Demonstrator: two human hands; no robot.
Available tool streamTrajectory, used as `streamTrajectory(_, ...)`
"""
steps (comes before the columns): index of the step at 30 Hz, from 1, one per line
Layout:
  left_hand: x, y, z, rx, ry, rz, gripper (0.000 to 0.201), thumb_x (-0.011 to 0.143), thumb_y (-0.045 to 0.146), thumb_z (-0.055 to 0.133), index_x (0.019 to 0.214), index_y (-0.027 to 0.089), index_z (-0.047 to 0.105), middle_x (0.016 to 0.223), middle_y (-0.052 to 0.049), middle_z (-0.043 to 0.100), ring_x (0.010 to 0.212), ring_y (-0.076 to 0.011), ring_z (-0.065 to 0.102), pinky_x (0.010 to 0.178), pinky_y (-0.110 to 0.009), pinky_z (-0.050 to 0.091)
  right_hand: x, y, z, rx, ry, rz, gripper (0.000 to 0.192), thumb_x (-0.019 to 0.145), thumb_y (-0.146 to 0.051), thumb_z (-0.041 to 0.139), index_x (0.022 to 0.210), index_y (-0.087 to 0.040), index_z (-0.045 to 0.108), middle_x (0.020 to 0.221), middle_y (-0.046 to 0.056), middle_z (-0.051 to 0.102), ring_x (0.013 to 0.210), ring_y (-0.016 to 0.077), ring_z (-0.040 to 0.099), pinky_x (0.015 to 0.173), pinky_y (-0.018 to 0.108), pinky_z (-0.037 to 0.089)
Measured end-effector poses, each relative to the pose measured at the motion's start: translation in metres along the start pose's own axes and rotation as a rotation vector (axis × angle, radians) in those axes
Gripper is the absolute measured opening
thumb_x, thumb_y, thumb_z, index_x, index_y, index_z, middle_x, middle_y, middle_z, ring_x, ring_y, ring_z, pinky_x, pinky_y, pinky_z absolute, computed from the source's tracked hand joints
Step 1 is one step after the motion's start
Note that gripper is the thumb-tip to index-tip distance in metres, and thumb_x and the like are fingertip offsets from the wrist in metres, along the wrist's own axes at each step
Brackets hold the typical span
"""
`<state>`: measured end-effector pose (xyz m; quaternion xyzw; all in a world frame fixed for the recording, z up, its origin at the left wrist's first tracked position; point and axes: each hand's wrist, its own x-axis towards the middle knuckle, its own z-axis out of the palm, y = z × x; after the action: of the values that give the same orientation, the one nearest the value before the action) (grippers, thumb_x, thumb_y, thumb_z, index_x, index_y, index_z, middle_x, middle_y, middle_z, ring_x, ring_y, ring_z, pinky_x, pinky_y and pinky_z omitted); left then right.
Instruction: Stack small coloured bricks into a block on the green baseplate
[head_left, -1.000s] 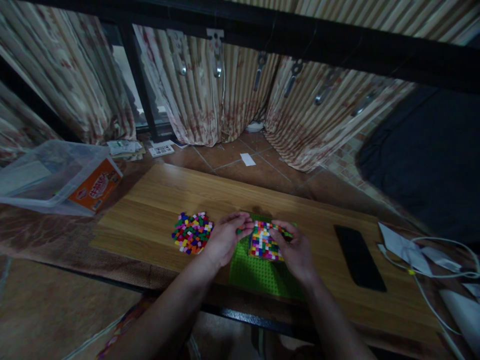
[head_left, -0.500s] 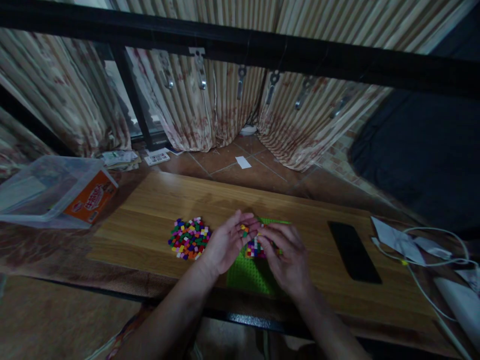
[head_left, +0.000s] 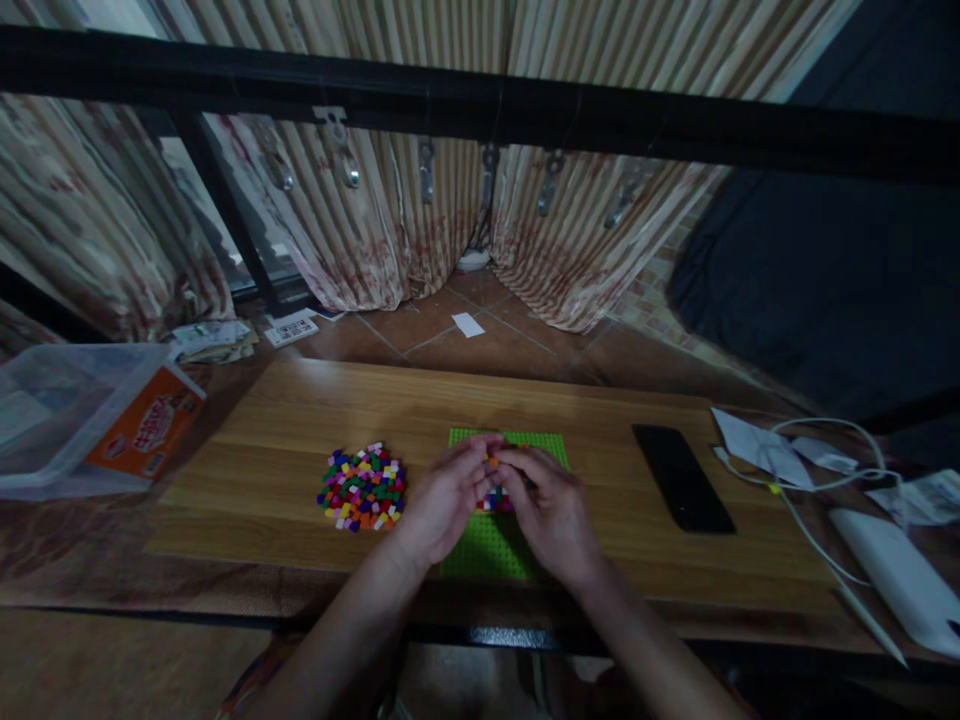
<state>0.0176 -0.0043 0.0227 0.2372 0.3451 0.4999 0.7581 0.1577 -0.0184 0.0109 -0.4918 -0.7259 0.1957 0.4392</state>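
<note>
Over a green studded baseplate (head_left: pixel 484 552), my two hands meet at the fingertips. My left hand (head_left: pixel 450 495) is cupped palm up, its fingers curled around a few small building bricks. Pinched closed, the fingers of my right hand (head_left: pixel 551 505) touch the left fingertips, where a small orange building brick (head_left: pixel 492 461) shows. On the baseplate, partly hidden beneath my hands, is a patch of multicoloured bricks (head_left: pixel 495 500). A loose pile of small coloured bricks (head_left: pixel 364 488) lies on the wooden board left of my left hand.
A black phone (head_left: pixel 682 478) lies on the wooden board (head_left: pixel 247 470) to the right. Beyond it are a white cable (head_left: pixel 832 487) and a white device (head_left: pixel 896 580). A clear plastic box (head_left: pixel 82 420) with an orange label stands at far left. A dark bar (head_left: pixel 480 100) crosses above.
My left fingers have curled more, and my right fingertips have come up against them. The view has shifted, so more of the baseplate shows behind my hands.
</note>
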Motion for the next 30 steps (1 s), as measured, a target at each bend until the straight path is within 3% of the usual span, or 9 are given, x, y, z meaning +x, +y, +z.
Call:
streamTrajectory(3,0.002,-0.002,-0.001,0.22,0.082,0.084,0.027,0.067,0.032,0.08,0.084,0.014,0.07,0.077,-0.001,0.065,0.067,-0.009,0.057,0.063,-0.02,0.044,0.0,0.001,-0.004,0.146,0.039,0.121,0.018,0.091,-0.031,0.055,0.101,-0.026,0.069,0.097,0.003,0.073,0.089,0.0181,0.068,0.08,0.032,0.053)
streamTrajectory(6,0.002,-0.003,-0.002,0.363,0.062,0.084,0.029,0.069,0.038,0.077,0.081,0.013,0.068,0.066,0.002,0.059,0.055,-0.0057,0.046,0.051,-0.017,0.034,0.0,0.004,-0.005,0.232,0.066,0.212,0.017,0.087,-0.033,0.06,0.098,-0.024,0.07,0.094,0.003,0.074,0.088,0.0181,0.068,0.08,0.031,0.053)
streamTrajectory(14,0.003,-0.004,-0.003,0.495,-0.001,0.113,0.03,0.073,0.043,0.073,0.078,0.014,0.066,0.059,0.004,0.048,0.054,-0.0066,0.039,0.05,-0.018,0.031,0.001,0.002,0.0,0.443,0.076,0.363,0.018,0.083,-0.037,0.063,0.088,-0.021,0.07,0.078,0.002,0.071,0.071,0.0159,0.065,0.066,0.028,0.053)
streamTrajectory(20,0.001,-0.004,0.001,0.371,0.005,0.065,0.032,0.067,0.042,0.078,0.078,0.015,0.066,0.06,0.004,0.052,0.053,-0.0056,0.041,0.05,-0.017,0.031,0.004,0.006,-0.009,0.503,0.014,0.369,0.02,0.082,-0.039,0.063,0.083,-0.02,0.07,0.075,0.001,0.072,0.07,0.0169,0.066,0.068,0.029,0.053)
streamTrajectory(22,0.001,-0.002,0.001,0.334,0.052,0.062,0.032,0.064,0.04,0.08,0.078,0.014,0.066,0.062,0.003,0.055,0.054,-0.0054,0.044,0.051,-0.016,0.034,0.005,0.012,-0.017,0.425,0.002,0.37,0.02,0.082,-0.038,0.063,0.086,-0.021,0.072,0.081,0.002,0.073,0.076,0.0186,0.067,0.072,0.032,0.054)
streamTrajectory(25,0.003,0.004,-0.002,0.282,0.158,0.091,0.03,0.061,0.036,0.082,0.076,0.015,0.067,0.066,0.003,0.058,0.057,-0.0051,0.047,0.054,-0.016,0.037,0.004,0.022,-0.028,0.137,0.013,0.311,0.019,0.086,-0.033,0.059,0.09,-0.022,0.073,0.091,0.004,0.073,0.086,0.0205,0.068,0.079,0.034,0.052)
streamTrajectory(30,0.005,0.008,-0.008,0.287,0.26,0.113,0.025,0.061,0.031,0.081,0.074,0.015,0.066,0.067,0.003,0.06,0.059,-0.0053,0.05,0.057,-0.016,0.039,0.001,0.029,-0.029,-0.099,-0.094,0.155,0.019,0.09,-0.028,0.054,0.092,-0.023,0.072,0.091,0.005,0.071,0.085,0.0199,0.066,0.078,0.034,0.052)
